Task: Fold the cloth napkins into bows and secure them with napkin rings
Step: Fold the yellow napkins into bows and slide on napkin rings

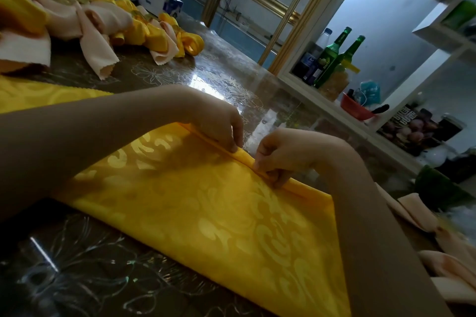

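A yellow damask napkin (206, 213) is spread flat on the glossy, flower-patterned table (77, 265), from the centre out towards 5 o'clock. Its far edge, towards 1 o'clock, is turned over into a narrow fold (304, 189). This fold is pinched under the curled fingers of the left hand (219, 126) and, just beside it, between the thumb and fingertips of the right hand (280, 157).

The first pleat appears to be in hand, and no ring is fitted yet. The slick damask could slide on the shiny tabletop, so the fold may be dragged crooked if one hand is drawn harder than the other. As only the middle is held, the ends could spring open or widen unevenly.

Finished bows (116, 26) at 11 o'clock and peach napkins (425, 219) at 4 o'clock lie well apart.
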A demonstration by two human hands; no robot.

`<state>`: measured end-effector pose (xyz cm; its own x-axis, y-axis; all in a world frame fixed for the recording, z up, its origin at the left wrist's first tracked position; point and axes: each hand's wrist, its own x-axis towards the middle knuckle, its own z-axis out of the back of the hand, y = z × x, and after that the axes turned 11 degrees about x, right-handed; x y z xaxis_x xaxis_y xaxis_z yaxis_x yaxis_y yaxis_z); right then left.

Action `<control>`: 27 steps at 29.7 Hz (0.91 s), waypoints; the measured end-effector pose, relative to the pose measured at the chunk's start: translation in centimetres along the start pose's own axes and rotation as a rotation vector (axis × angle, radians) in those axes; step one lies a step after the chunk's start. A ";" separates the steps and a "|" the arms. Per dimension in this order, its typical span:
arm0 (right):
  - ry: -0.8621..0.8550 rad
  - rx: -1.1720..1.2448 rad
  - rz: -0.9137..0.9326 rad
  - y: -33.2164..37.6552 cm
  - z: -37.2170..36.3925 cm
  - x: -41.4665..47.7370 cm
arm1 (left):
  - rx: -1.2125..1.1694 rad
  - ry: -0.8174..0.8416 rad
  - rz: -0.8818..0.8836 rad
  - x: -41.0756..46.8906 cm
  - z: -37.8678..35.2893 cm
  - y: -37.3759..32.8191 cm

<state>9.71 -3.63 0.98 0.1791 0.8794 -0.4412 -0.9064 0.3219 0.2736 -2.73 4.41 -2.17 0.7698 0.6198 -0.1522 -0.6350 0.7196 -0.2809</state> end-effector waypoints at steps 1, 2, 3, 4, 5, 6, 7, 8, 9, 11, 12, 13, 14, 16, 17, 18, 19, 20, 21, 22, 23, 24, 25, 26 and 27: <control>0.007 0.058 0.004 -0.3 0.2 -0.1 | 0.003 -0.011 -0.002 0.0 -0.1 0.1; 0.019 0.113 0.007 -0.6 0.4 -0.2 | 0.003 -0.016 -0.005 -0.1 -0.1 0.1; 0.032 0.146 0.010 -0.8 0.5 -0.3 | 0.004 -0.019 -0.009 -0.1 0.0 0.2; 0.039 0.143 0.012 -0.9 0.6 -0.4 | 0.006 -0.019 -0.013 -0.2 0.1 0.3; 0.031 0.109 0.013 -1.1 0.6 -0.2 | 0.008 -0.018 -0.017 -0.3 0.1 0.3; 0.010 0.057 0.017 -1.2 0.5 0.0 | 0.006 -0.019 -0.021 -0.3 0.2 0.3; -0.015 0.017 0.024 -1.3 0.4 0.2 | 0.002 -0.020 -0.024 -0.3 0.2 0.2; -0.035 0.005 0.030 -1.3 0.4 0.3 | 0.002 -0.025 -0.029 -0.3 0.2 0.1; -0.040 0.014 0.040 -1.4 0.4 0.3 | 0.009 -0.036 -0.035 -0.3 0.1 0.0; 0.009 0.083 0.071 -1.7 0.7 0.2 | 0.027 -0.062 -0.048 -0.4 0.1 -0.2; 0.038 0.138 0.082 -1.9 0.8 0.1 | 0.036 -0.067 -0.054 -0.5 0.0 -0.4; 0.056 0.183 0.087 -2.2 1.0 0.0 | 0.045 -0.071 -0.058 -0.6 0.0 -0.6; 0.059 0.205 0.084 -2.4 1.0 -0.1 | 0.055 -0.076 -0.065 -0.7 0.0 -0.7; 0.045 0.174 0.065 -2.5 1.0 0.0 | 0.089 -0.095 -0.079 -0.8 0.0 -1.0; 0.041 0.139 0.054 -2.3 0.9 0.0 | 0.113 -0.099 -0.079 -1.0 0.0 -1.2; 0.043 0.100 0.050 -2.0 0.8 0.0 | 0.139 -0.092 -0.076 -1.1 0.0 -1.5; 0.048 0.061 0.054 -1.6 0.7 -0.1 | 0.161 -0.073 -0.069 -1.2 0.1 -1.8; 0.054 0.026 0.060 -1.2 0.6 -0.1 | 0.174 -0.045 -0.058 -1.3 0.1 -2.2; 0.057 -0.001 0.066 -0.9 0.4 -0.2 | 0.172 -0.009 -0.042 -1.4 0.2 -2.4; 0.058 -0.012 0.067 -0.7 0.2 -0.3 | 0.149 0.026 -0.021 -1.6 0.1 -2.6; 0.069 -0.012 0.056 -0.4 0.2 -0.2 | 0.113 0.050 0.000 -1.7 0.1 -2.5; 0.089 0.013 0.036 -0.3 0.1 -0.4 | 0.097 0.064 0.013 -1.8 0.0 -2.4; 0.125 0.053 0.013 -0.4 0.1 -0.5 | 0.100 0.067 0.020 -2.0 -0.1 -2.3; 0.163 0.096 0.001 -0.4 0.1 -0.8 | 0.111 0.060 0.022 -2.1 -0.3 -2.2; 0.193 0.137 -0.003 -0.5 0.3 -1.0 | 0.125 0.052 0.024 -2.1 -0.6 -2.1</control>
<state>10.09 -4.60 1.52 0.0936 0.7988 -0.5943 -0.8433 0.3809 0.3792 -3.04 1.42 -1.79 0.7549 0.6224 -0.2068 -0.6535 0.7404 -0.1572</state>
